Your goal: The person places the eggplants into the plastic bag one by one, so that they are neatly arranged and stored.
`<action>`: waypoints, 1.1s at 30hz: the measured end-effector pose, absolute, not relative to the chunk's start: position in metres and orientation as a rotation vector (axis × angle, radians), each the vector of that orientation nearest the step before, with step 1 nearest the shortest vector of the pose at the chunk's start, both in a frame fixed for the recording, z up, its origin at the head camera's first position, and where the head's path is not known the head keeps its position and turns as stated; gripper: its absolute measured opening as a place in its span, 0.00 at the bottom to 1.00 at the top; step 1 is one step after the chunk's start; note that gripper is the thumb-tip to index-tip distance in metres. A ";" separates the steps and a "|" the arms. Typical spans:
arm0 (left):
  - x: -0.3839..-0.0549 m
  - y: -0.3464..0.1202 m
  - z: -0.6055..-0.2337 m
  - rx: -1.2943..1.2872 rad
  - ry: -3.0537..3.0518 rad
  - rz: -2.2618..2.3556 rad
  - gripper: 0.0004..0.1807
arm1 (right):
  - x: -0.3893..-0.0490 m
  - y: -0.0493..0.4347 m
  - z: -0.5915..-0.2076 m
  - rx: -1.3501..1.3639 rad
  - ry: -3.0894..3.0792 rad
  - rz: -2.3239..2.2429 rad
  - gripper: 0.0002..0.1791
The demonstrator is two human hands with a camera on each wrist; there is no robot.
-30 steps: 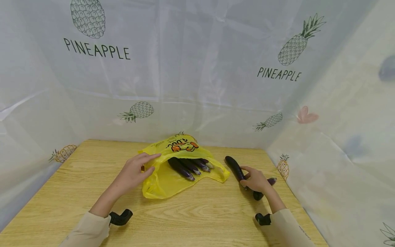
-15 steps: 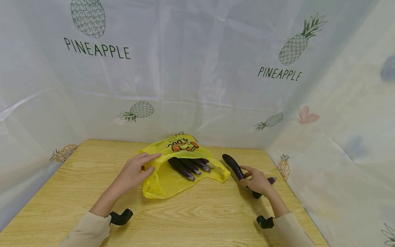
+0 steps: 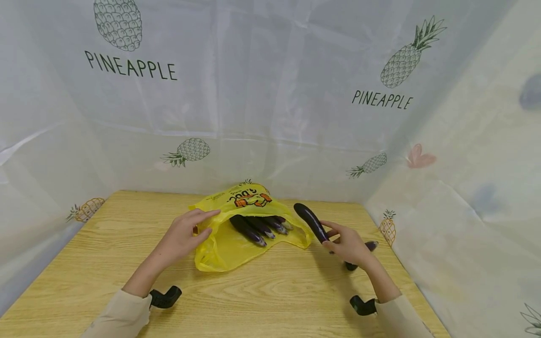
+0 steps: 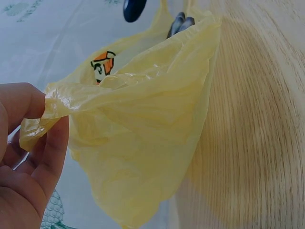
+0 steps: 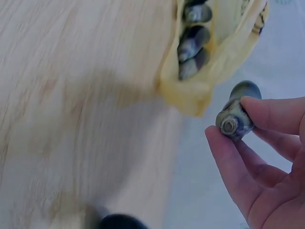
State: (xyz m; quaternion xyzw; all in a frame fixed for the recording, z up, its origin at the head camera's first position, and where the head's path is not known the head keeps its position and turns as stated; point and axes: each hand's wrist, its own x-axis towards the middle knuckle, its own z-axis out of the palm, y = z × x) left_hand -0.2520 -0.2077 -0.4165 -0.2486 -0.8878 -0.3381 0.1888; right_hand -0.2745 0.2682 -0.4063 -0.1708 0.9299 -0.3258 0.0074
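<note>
My right hand point(image 3: 348, 245) pinches a dark purple eggplant point(image 3: 310, 220) near its stem end, the rounded end pointing up and away to the left. In the right wrist view the stem end of this eggplant point(image 5: 233, 121) shows between thumb and fingers. A yellow plastic bag point(image 3: 215, 257) lies with its mouth agape toward me, and several eggplants point(image 3: 247, 231) lie inside it side by side. At the bag's left edge, my left hand point(image 3: 182, 236) pinches the rim; the left wrist view shows the yellow film point(image 4: 57, 102) between thumb and fingers.
Another eggplant point(image 3: 372, 246) lies on the wooden table point(image 3: 253, 300) at the right, partly hidden behind my right hand and wrist. Pale sheeting point(image 3: 270, 94) printed with pineapples rises behind the table and along both sides.
The eggplant in my right hand has been lifted and shifted left toward the bag's mouth. My left hand and the bag have stayed nearly still.
</note>
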 end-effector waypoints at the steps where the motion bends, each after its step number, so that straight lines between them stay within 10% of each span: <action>1: -0.252 -0.208 -0.416 -0.699 -2.496 -0.953 0.30 | -0.273 0.265 -0.405 -0.546 2.902 -1.024 0.34; 33: -0.249 -0.207 -0.412 -0.686 -2.499 -0.982 0.30 | -0.255 0.179 -0.418 -0.834 2.694 -1.033 0.34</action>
